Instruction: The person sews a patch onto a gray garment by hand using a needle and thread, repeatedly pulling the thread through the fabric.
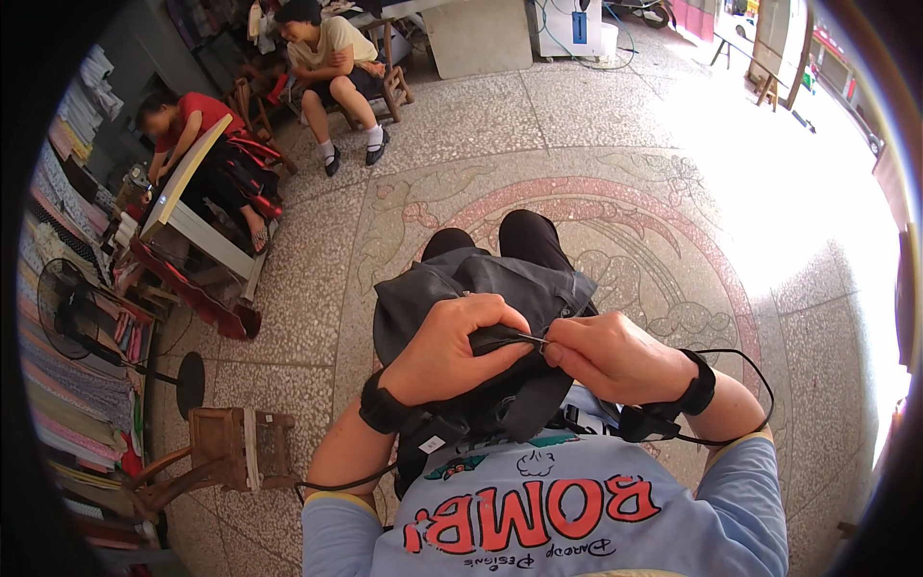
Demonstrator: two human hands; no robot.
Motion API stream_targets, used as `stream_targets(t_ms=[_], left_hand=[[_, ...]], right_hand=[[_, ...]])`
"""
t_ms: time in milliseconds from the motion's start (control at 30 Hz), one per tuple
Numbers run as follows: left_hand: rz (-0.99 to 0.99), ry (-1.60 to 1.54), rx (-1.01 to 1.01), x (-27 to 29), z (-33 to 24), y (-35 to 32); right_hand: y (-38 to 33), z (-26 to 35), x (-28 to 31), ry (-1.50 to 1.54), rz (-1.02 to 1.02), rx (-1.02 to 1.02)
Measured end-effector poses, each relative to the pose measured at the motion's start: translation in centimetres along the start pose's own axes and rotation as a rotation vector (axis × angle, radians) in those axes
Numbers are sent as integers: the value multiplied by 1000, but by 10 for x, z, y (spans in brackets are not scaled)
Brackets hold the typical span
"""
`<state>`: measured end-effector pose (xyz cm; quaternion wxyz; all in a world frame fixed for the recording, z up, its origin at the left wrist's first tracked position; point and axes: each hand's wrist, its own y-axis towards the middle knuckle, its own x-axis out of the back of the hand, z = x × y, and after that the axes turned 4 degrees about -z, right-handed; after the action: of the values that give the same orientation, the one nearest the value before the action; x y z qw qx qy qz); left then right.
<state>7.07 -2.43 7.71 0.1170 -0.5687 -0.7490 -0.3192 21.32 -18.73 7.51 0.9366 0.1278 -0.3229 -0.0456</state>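
Note:
A dark grey garment (433, 281) lies bunched across my lap. My left hand (452, 351) pinches a fold of it between thumb and forefinger. Close against those fingertips, my right hand (615, 358) is closed around a slim, shiny metal tool (532, 338) whose tip meets the cloth at the left fingertips. Its kind is too small to make out, and most of it is hidden in my right fingers. Small round fasteners (565, 312) show on the fabric beside the right hand.
A wooden chair (236, 447) and a standing fan (72, 303) are on my left, beside shelves of folded cloth (72, 385). One person in red (197, 115) bends over a sewing table (192, 178); another (336, 58) sits on a chair. A wooden bench (755, 67) stands far right.

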Motion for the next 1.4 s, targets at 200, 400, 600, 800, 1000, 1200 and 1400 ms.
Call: stream_targets(t_ms=[200, 400, 600, 800, 1000, 1200, 1400], left_hand=[[-4, 4, -52, 0, -6, 3], [19, 125, -95, -8, -5, 2], [-18, 19, 115, -21, 19, -7], [-63, 104, 6, -13, 6, 8], [-151, 193, -84, -10, 7, 6], [-110, -29, 143, 10, 58, 5], [343, -23, 297, 3, 72, 6]], right_hand=[[-2, -3, 2, 345, -64, -107], [-29, -3, 29, 1205, -420, 85], [-77, -11, 98, 935, -968, 397], [0, -9, 14, -37, -279, 5], [11, -15, 1, -149, -248, 82], [9, -16, -1, -174, -349, 115], [7, -16, -1, -326, -470, 159]])
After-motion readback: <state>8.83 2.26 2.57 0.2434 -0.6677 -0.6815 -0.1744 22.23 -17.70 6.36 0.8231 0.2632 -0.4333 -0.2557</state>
